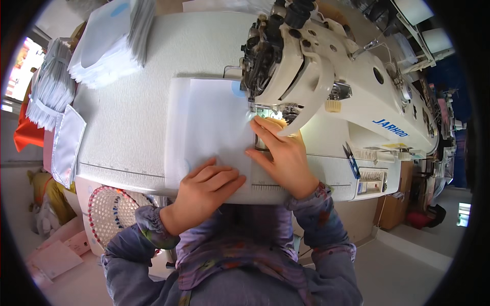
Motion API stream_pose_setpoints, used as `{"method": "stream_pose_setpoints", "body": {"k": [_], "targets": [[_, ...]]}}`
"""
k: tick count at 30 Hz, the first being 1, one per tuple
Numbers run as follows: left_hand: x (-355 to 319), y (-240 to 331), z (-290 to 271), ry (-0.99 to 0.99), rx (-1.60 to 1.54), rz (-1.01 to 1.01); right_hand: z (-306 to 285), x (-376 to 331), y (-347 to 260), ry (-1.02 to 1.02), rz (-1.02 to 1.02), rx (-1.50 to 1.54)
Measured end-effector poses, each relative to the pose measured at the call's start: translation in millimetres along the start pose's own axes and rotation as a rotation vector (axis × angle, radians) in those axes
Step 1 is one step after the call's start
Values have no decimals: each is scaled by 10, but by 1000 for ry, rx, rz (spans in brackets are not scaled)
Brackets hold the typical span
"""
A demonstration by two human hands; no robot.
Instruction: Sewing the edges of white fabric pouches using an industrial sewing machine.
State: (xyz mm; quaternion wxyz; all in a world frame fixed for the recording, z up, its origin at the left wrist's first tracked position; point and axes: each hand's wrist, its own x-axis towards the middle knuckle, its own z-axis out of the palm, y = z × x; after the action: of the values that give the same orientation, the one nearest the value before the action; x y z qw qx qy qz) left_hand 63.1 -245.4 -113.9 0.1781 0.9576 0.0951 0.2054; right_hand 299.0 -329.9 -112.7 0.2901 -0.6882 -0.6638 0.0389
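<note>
A pale, thin rectangular sheet (217, 122) lies flat on the sewing table, its right edge at the needle area of a white sewing machine (326, 76). It appears layered, with a light-blue round patch near its far right corner. My left hand (206, 191) rests on its near part, fingers stretched out and pressing flat. Close to the presser foot, my right hand (283, 155) lies along the right edge, fingers extended and the fingertips beside the lit needle area. Neither hand grips anything. The machine head partly hides the needle.
Stacked pale sheets (109, 48) stand at the far left, beside a tied bundle (50, 89) and a hanging whitish piece (69, 145). Blue-handled snips (352, 162) and a small parts tray (371, 181) lie right. A woven basket (109, 214) sits below the table edge.
</note>
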Motion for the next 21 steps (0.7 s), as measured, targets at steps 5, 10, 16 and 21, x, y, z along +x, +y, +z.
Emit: {"method": "stream_pose_setpoints", "body": {"k": [5,10,16,21], "targets": [[213,-181,-28,16,15,13,0,13,0,3,-12,-15],[426,-398,-7,45,71,34,11,9,8,-3,-6,-23],[633,-666,23,28,67,50,14,-6,12,-32,32,-14],[813,-812,29,46,76,43,9,-1,16,-12,9,10]]}}
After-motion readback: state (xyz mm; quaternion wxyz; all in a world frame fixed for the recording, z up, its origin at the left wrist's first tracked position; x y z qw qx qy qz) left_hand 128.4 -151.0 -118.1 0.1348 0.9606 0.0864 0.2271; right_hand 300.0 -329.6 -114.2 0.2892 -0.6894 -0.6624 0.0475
